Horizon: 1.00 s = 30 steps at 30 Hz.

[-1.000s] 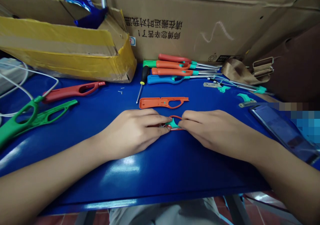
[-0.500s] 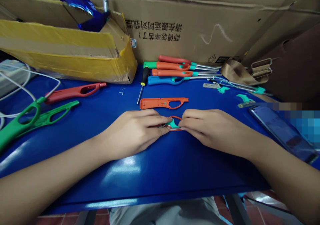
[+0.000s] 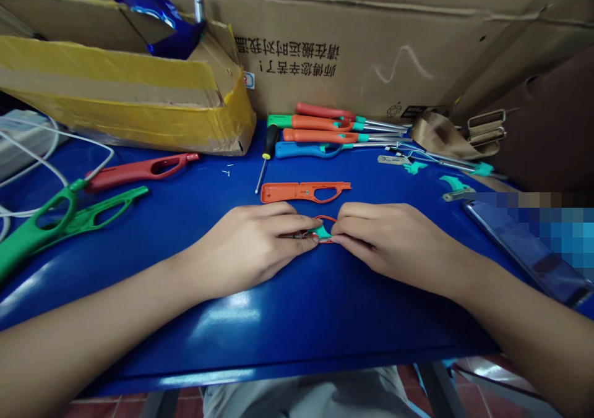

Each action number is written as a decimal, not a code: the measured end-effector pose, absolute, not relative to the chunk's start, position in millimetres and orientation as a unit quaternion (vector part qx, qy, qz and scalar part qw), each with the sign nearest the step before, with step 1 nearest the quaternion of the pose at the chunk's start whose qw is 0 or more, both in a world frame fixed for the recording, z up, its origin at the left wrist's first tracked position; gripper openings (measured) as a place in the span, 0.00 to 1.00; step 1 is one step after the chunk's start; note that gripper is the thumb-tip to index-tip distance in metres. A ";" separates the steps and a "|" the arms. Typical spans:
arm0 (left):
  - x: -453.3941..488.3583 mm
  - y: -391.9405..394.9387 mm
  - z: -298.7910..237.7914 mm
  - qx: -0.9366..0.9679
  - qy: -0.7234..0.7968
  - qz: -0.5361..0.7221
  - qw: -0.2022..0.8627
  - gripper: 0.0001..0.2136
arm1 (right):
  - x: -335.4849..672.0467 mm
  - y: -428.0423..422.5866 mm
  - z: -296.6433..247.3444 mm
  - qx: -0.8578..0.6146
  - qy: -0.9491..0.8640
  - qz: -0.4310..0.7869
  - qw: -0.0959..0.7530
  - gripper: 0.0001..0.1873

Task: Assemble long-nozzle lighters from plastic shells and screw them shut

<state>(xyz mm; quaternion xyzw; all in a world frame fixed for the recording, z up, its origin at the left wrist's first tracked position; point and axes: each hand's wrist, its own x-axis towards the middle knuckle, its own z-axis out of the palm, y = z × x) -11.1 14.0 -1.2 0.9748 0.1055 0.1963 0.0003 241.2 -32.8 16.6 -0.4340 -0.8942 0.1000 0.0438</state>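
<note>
Both hands meet over an orange lighter shell half (image 3: 330, 217) low on the blue table, much of it hidden by my fingers. My left hand (image 3: 253, 242) is closed, its thumb and fingertips pinching a turquoise trigger (image 3: 321, 232) in the shell's loop and a small greyish part beside it. My right hand (image 3: 394, 238) is closed on the other end of the shell, fingertips next to the trigger. Just beyond the hands lies the matching orange shell half (image 3: 282, 193), its hollow side up.
Behind lie a screwdriver (image 3: 270, 141), small screws (image 3: 228, 172) and several long-necked lighters (image 3: 320, 136). Red (image 3: 123, 174) and green shells (image 3: 28, 245) lie left with white cables. Loose triggers (image 3: 451, 185) and a phone (image 3: 520, 245) lie right. Cardboard boxes (image 3: 236, 127) stand at the back.
My left fingers have shifted very slightly on the turquoise trigger, and more of the greyish part shows between them. My right hand stays almost in place. Nothing else has moved.
</note>
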 end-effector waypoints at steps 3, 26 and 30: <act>-11.3 13.7 -0.3 0.975 0.111 0.193 0.003 0.13 | 238.2 -34.5 17.0 -0.450 -0.885 0.108 0.047 0.12; -9.9 13.9 -9.9 0.950 0.157 0.252 0.100 0.10 | 242.2 -31.9 18.8 -0.422 -0.898 0.109 0.051 0.11; -7.5 14.1 -11.3 0.942 0.171 0.255 0.136 0.09 | 241.9 -31.8 17.8 -0.424 -0.897 0.113 0.052 0.11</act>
